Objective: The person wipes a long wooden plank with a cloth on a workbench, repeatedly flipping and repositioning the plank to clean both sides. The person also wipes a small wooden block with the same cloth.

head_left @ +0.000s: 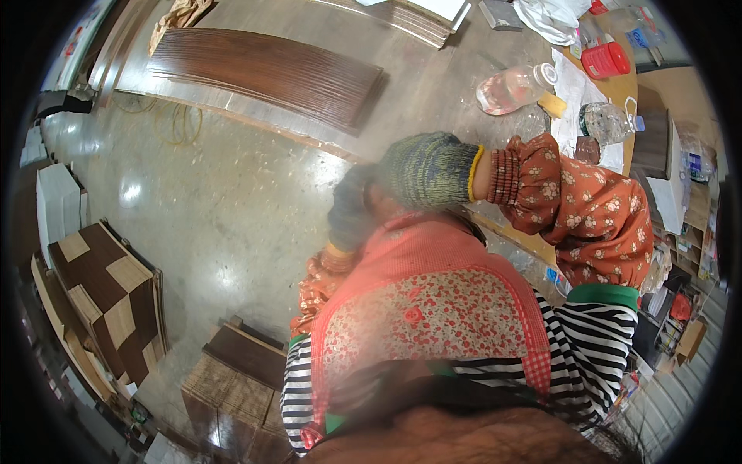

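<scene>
Below your head camera, close to your chest, both your hands are in knitted work gloves. Your right hand (429, 170), in a grey-green glove with a yellow cuff, is raised in front of you, and the floral orange sleeve cover (587, 209) goes from it to the striped sleeve. Your left hand (349, 213), in a darker glove, is just beside and a little lower than the right one; the two gloves touch or nearly touch. Both are blurred, so I cannot tell if the fingers are closed on something or free, and no held thing is visible between them.

Under the hands lies your pink apron (433, 309) with a small flower pattern. Past the right hand, on the work table (610, 89), you have two clear plastic bottles (514, 87) and a red container (605, 59). Further on the grey floor (224, 209), a long dark wood panel (270, 73) lies flat. At your left side, stacks of dark and light veneer boards (108, 298) stand near the edge, well apart from your hands.
</scene>
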Available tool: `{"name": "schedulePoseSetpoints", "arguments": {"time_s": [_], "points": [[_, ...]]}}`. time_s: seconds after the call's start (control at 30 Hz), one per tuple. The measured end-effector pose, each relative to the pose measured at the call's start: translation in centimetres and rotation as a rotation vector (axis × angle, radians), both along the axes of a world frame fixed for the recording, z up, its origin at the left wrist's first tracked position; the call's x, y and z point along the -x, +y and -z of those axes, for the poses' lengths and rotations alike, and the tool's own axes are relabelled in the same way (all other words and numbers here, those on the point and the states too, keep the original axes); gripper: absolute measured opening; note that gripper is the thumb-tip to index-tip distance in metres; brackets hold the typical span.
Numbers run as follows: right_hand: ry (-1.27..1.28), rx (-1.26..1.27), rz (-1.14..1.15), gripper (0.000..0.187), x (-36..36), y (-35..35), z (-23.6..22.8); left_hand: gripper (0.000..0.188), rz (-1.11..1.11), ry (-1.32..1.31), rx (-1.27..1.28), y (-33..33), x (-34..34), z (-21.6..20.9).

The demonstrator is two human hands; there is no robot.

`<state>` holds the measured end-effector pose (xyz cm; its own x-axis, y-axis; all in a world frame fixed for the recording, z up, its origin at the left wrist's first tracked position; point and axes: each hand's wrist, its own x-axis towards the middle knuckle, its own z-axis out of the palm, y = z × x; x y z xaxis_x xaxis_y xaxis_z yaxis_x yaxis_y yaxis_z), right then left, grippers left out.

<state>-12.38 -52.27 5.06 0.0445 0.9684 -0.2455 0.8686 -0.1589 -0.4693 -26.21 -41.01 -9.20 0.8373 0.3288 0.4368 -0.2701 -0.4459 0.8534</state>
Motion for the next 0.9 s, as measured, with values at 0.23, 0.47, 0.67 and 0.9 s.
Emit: {"name": "schedulePoseSetpoints", "arguments": {"time_s": [0.23, 0.47, 0.67, 0.9], "points": [[-0.017, 0.085, -0.028, 0.026, -0.2, 0.1, 2.2, 0.053, -0.025, 0.087, 0.040, -0.1, -0.3, -1.2], [-0.141, 0.017, -0.089, 0.026, 0.2, -1.3, 1.9, 0.052, 0.078, 0.051, 0.266, -0.1, -0.6, -1.4], [-0.257, 0.113, -0.003, 0.027, 0.3, -1.9, -0.2, 0.050, -0.122, 0.263, 0.261, -0.6, -0.1, 2.6], [0.156, 0.227, 0.583, 0.043, 2.9, -3.2, 2.9, 0.049, -0.222, 0.223, -0.053, -1.3, 0.4, 4.1]]}}
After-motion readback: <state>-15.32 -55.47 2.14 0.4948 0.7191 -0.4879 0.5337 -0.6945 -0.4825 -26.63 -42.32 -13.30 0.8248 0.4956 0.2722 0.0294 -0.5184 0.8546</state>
